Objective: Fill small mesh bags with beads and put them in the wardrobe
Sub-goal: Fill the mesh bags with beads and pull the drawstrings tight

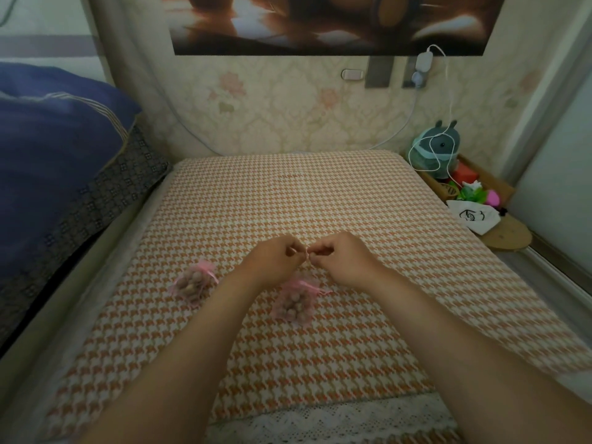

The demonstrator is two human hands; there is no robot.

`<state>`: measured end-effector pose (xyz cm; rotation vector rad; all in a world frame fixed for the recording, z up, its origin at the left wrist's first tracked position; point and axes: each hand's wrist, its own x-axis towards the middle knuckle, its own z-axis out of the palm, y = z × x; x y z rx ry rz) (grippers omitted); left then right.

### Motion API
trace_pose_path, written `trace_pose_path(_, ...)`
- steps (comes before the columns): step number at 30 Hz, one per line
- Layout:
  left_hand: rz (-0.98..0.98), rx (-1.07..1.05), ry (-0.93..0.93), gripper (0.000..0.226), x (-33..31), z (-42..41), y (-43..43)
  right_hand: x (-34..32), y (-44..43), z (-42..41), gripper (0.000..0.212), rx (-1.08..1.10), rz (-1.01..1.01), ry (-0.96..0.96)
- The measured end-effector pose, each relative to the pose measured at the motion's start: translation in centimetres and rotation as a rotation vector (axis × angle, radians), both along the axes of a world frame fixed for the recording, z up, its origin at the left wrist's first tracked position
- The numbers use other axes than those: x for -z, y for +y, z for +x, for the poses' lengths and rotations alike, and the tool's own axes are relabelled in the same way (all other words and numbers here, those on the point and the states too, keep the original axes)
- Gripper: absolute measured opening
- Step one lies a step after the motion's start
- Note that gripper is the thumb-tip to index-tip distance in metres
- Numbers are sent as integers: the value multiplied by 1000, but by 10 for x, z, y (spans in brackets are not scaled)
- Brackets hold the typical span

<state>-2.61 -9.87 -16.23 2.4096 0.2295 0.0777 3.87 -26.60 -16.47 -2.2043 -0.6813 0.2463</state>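
Note:
Two small pink mesh bags filled with beads lie on the houndstooth-covered table (320, 193). One bag (193, 281) rests to the left of my arms, drawn closed. The other bag (295, 302) lies between my wrists, its pink drawstring (312, 287) trailing up toward my fingers. My left hand (275, 259) and my right hand (339, 256) meet fingertip to fingertip just above that bag, each with fingers curled and pinching what looks like an end of the drawstring. The string between the fingertips is too thin to see plainly.
A blue pillow (48, 149) and dark patterned cover lie on the left. At the right a wooden box (471, 184) holds a plush toy (435, 149), a white pouch (474, 216) and small items. A white charger cable (448, 91) hangs on the wallpapered wall.

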Motion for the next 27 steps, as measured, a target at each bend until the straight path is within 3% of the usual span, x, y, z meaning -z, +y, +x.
trace_pose_path(2,69,73,95,13,-1,-7,2,1,0,-5,17,-44,-47,25)
trace_pose_path(6,29,133,176,14,-7,-20,6,0,-2,-14,18,-45,-71,32)
trace_pose_path(11,-10,169,80,7,-15,-34,13,-16,-8,-23,17,-103,-6,157)
trace_pose_path(19,-30,118,-122,14,-27,-47,8,-43,-14,-31,18,-207,65,134)
trace_pose_path(24,-38,52,-97,26,-36,-47,4,-50,-15,-34,19,-216,93,97)
trace_pose_path(27,-15,3,-72,21,-38,-47,2,-51,-15,-35,17,-240,6,49)
